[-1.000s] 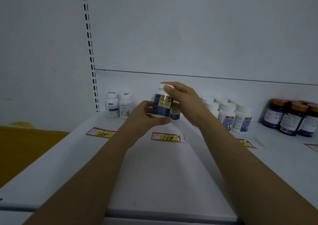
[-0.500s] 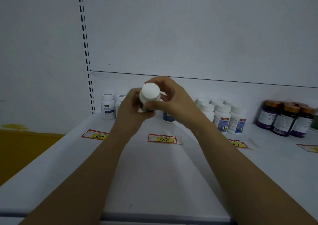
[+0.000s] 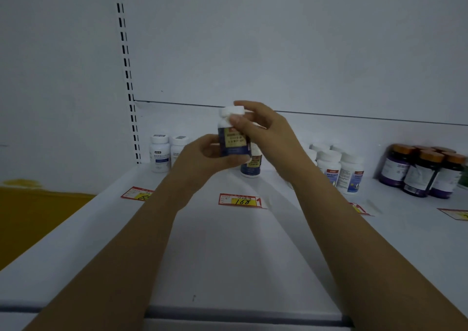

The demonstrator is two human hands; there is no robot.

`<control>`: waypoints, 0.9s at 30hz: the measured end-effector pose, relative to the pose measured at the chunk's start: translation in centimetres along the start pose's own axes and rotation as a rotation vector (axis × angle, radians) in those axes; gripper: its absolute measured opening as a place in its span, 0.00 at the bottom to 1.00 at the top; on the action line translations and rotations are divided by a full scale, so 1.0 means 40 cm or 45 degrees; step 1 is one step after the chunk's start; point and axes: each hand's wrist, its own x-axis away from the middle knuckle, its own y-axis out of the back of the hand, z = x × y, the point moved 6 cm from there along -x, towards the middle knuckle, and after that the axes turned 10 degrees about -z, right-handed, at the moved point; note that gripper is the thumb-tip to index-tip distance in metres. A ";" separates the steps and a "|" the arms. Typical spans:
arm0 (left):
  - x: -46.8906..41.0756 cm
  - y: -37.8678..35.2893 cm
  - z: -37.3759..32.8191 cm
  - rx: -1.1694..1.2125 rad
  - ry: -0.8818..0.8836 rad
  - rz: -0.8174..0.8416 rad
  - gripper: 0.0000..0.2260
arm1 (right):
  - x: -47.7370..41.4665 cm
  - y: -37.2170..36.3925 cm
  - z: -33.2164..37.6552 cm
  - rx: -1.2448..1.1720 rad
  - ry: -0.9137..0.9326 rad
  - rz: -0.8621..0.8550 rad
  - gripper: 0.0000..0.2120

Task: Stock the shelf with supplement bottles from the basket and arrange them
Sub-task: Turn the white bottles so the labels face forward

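Held: one blue-label bottle point(image 3: 234, 141), left hand point(image 3: 200, 160) gripping base, right hand point(image 3: 266, 133) pinching cap point(image 3: 231, 110)
Shelf point(image 3: 228, 249): perhaps four orange-capped jars point(image 3: 425, 171)
Change: bottle tipped before, upright now

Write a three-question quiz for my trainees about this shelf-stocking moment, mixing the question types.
1. True or false: the dark-label bottle stands on the shelf.
2. The right grip holds it at: A) the cap end, B) the base, C) nowhere.
3. Fill in: the price tag below it reads ___.
Key: 1 false, it is held up; 2 A; 3 168.
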 end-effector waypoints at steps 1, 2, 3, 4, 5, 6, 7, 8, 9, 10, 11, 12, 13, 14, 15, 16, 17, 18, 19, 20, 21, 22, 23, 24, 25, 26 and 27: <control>0.004 -0.009 0.007 0.027 0.085 0.064 0.25 | -0.006 0.005 -0.019 0.046 -0.082 -0.030 0.17; 0.009 -0.017 0.015 0.081 0.176 0.119 0.24 | -0.010 0.006 -0.040 0.103 -0.174 -0.048 0.20; 0.013 -0.024 0.024 0.134 0.264 0.158 0.23 | -0.010 0.005 -0.060 0.155 -0.266 -0.057 0.24; 0.015 -0.028 0.032 0.168 0.340 0.174 0.23 | -0.010 0.003 -0.077 0.188 -0.357 -0.060 0.27; 0.015 -0.030 0.040 0.176 0.404 0.178 0.23 | -0.007 0.001 -0.092 0.193 -0.443 -0.057 0.29; 0.015 -0.031 0.047 0.165 0.449 0.180 0.25 | -0.002 0.000 -0.103 0.164 -0.530 -0.045 0.29; 0.016 -0.031 0.053 0.149 0.477 0.189 0.26 | 0.003 -0.001 -0.113 0.122 -0.602 -0.026 0.28; 0.017 -0.033 0.056 0.142 0.493 0.203 0.27 | 0.007 -0.002 -0.119 0.085 -0.651 -0.004 0.27; 0.019 -0.033 0.058 0.144 0.506 0.214 0.28 | 0.009 -0.002 -0.123 0.057 -0.678 0.017 0.26; 0.021 -0.034 0.059 0.151 0.517 0.220 0.28 | 0.011 -0.002 -0.124 0.039 -0.692 0.030 0.24; 0.022 -0.033 0.059 0.155 0.525 0.224 0.29 | 0.011 -0.002 -0.126 0.032 -0.692 0.035 0.23; 0.023 -0.034 0.058 0.155 0.531 0.227 0.29 | 0.010 -0.002 -0.126 0.034 -0.689 0.033 0.23; 0.023 -0.035 0.058 0.154 0.532 0.229 0.28 | 0.007 -0.002 -0.127 0.048 -0.679 0.023 0.24; 0.022 -0.035 0.058 0.156 0.529 0.229 0.28 | 0.003 0.000 -0.124 0.066 -0.659 0.004 0.25; 0.022 -0.035 0.056 0.162 0.519 0.223 0.27 | -0.003 0.001 -0.121 0.094 -0.621 -0.019 0.26; 0.022 -0.033 0.053 0.168 0.500 0.211 0.27 | -0.008 0.004 -0.115 0.129 -0.567 -0.040 0.27; 0.021 -0.031 0.049 0.167 0.473 0.193 0.27 | -0.012 0.005 -0.106 0.164 -0.506 -0.054 0.27; 0.021 -0.027 0.045 0.145 0.435 0.170 0.26 | -0.014 0.006 -0.095 0.181 -0.448 -0.061 0.27; 0.020 -0.024 0.039 0.100 0.383 0.148 0.25 | -0.014 0.005 -0.083 0.180 -0.395 -0.060 0.26; 0.019 -0.022 0.034 0.038 0.323 0.128 0.23 | -0.013 0.005 -0.071 0.180 -0.345 -0.051 0.24; 0.018 -0.019 0.031 -0.036 0.264 0.107 0.22 | -0.013 0.007 -0.061 0.201 -0.297 -0.037 0.22; 0.018 -0.017 0.028 -0.111 0.213 0.084 0.21 | -0.013 0.009 -0.052 0.239 -0.255 -0.023 0.21; 0.018 -0.015 0.027 -0.168 0.173 0.065 0.21 | -0.015 0.012 -0.045 0.279 -0.220 -0.009 0.20; 0.017 -0.015 0.028 -0.201 0.144 0.051 0.23 | -0.016 0.016 -0.038 0.317 -0.196 0.004 0.19; 0.016 -0.015 0.030 -0.228 0.125 0.039 0.26 | -0.018 0.020 -0.035 0.361 -0.178 0.018 0.19; 0.016 -0.014 0.030 -0.257 0.103 0.032 0.27 | -0.018 0.024 -0.032 0.405 -0.164 0.035 0.18; 0.016 -0.013 0.030 -0.288 0.078 0.028 0.28 | -0.017 0.027 -0.028 0.447 -0.153 0.062 0.17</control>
